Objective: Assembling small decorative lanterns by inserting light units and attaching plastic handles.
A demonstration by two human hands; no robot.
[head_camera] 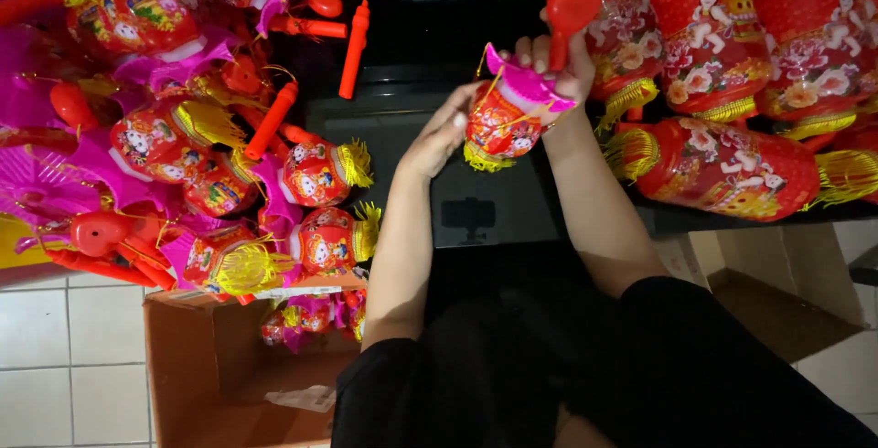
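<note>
Small red lantern (501,123) sits centre-top of the frame, held up over the dark desk (402,151) between both hands. Right hand (560,66) has its grip pinching the pink scalloped cap end, fingers wrapped round it, with a red plastic handle stick (569,0) poking up above the knuckles. Left hand (437,137) is flat against the lantern's side, fingers pressed together and extended, steadying rather than clamping.

Handling guess: very light, thin printed shell, likely crushes or creases if squeezed mid-body. Yellow tassel fringe (483,159) at the bottom is floppy and snag-prone (don't lift by it). Best hold looks like the stiffer pink cap or the handle stick, body only lightly supported.

Pile of finished small lanterns (315,174) at left, bigger red lanterns (722,169) at right, open cardboard box (215,366) lower left on the tiled floor.
</note>
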